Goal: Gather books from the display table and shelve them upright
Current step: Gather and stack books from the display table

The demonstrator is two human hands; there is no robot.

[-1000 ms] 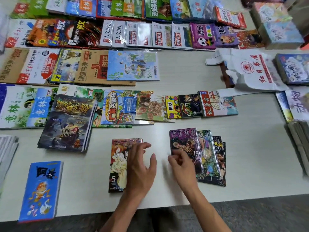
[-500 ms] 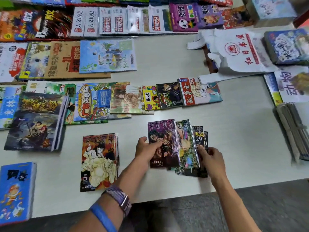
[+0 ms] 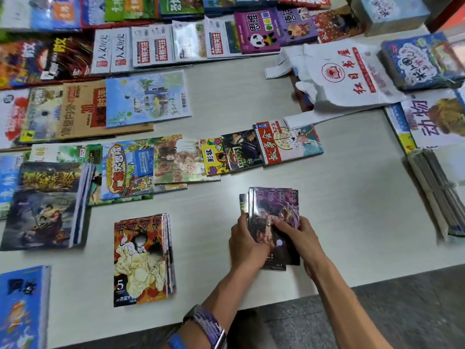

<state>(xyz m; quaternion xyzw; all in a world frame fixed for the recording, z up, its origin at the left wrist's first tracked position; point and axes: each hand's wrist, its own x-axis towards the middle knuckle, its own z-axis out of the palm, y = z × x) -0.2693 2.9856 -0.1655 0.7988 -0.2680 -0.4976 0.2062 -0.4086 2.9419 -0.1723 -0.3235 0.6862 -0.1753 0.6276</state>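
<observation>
Both hands hold one squared stack of small comic volumes point(image 3: 274, 222) at the near edge of the bench point(image 3: 352, 210). The left hand point(image 3: 245, 245) wraps the stack's left long edge, fingers curled round it. The right hand point(image 3: 299, 238) closes on the right long edge, its fingers lying across the purple top cover. The stack's long axis runs away from the person, so each grip sits across the short dimension. Whether the stack rests flat or is slightly raised cannot be determined.

A second stack, topped by the orange volume 5 point(image 3: 142, 260), lies flat on the bench, well apart to the left. The left hand is nearer to it. No shelf is in view.
</observation>
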